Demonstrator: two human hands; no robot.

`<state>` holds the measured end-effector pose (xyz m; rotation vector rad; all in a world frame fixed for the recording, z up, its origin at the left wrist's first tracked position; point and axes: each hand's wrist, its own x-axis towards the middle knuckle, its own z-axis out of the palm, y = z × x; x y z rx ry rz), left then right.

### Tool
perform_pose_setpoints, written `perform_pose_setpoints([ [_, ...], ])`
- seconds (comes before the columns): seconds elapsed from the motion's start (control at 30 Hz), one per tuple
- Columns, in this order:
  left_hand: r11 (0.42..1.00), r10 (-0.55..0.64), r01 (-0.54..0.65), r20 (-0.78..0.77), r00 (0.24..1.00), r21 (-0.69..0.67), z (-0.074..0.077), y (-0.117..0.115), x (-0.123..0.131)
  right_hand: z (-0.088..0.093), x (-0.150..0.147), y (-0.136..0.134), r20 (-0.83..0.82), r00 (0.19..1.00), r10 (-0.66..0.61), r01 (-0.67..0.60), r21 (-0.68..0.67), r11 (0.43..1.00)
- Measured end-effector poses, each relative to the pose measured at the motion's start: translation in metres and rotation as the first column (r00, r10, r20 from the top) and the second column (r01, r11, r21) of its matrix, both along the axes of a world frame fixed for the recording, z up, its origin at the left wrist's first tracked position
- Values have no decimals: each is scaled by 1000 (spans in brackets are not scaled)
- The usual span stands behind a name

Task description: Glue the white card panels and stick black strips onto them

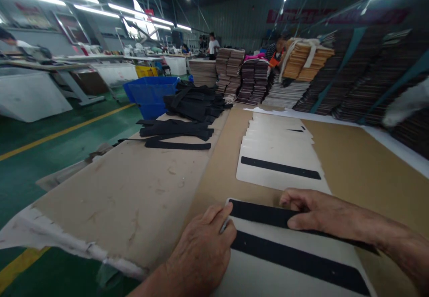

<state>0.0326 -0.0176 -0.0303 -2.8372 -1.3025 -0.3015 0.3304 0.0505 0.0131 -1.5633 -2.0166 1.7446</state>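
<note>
The black strip (258, 213) lies along the far edge of the near white panel (254, 268), its long axis running left to right between the two hands and slanting nearer the viewer at the right end. It looks roughly parallel to the second strip (284, 257) on the same panel. Both hands are at it: the left hand (204, 243) has its fingertips at the strip's left end, by the panel's corner; whether they pinch or merely press cannot be told. The right hand (315, 210) reaches over the middle, its grip pinching the strip between thumb and curled fingers, and the rest runs on beneath the wrist.

Beyond, farther up the tabletop (150, 190), overlapping panels (271, 145) carry another strip (279, 168) at their near edge. A pile of dark strips (197, 102) sits toward the tabletop's far left edge, with a blue crate (150, 89) just past that edge.
</note>
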Motion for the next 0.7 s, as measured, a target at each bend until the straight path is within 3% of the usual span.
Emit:
perform_pose_setpoints([
  [0.1,1000,19,-19,23,1000,16,-3,2,-1,-1,48,-17,73,994,-76,73,44,996],
  [0.2,997,9,-13,55,998,72,-5,4,-1,-8,70,-35,167,966,-196,175,134,975],
  [0.5,958,-71,58,37,997,281,-13,14,-6,-18,64,-60,222,866,-447,358,349,866],
  [0.7,927,-135,134,-20,991,349,-22,20,-14,-21,64,-74,219,841,-495,381,411,828],
])
